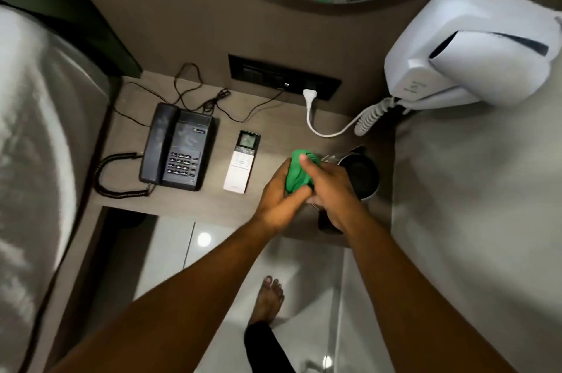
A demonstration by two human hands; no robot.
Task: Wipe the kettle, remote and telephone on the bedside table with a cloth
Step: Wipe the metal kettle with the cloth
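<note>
A steel kettle [363, 173] with its lid open stands at the right end of the bedside table [231, 202]. A bunched green cloth [296, 172] is pressed against the kettle's left side. My left hand [278, 199] grips the cloth from below. My right hand [330, 190] lies over the cloth and the kettle's near side, its fingers on the cloth; it hides the handle. A white remote [241, 162] lies flat in the middle of the table. A black telephone [178, 146] with its handset on the cradle sits at the left.
A white wall-mounted hair dryer [474, 47] hangs at the upper right, its coiled cord [372, 115] running to a white plug [310, 95] in the black socket panel [282, 76]. Thin black cables [213, 102] trail behind the phone. A bed [39, 135] borders the left.
</note>
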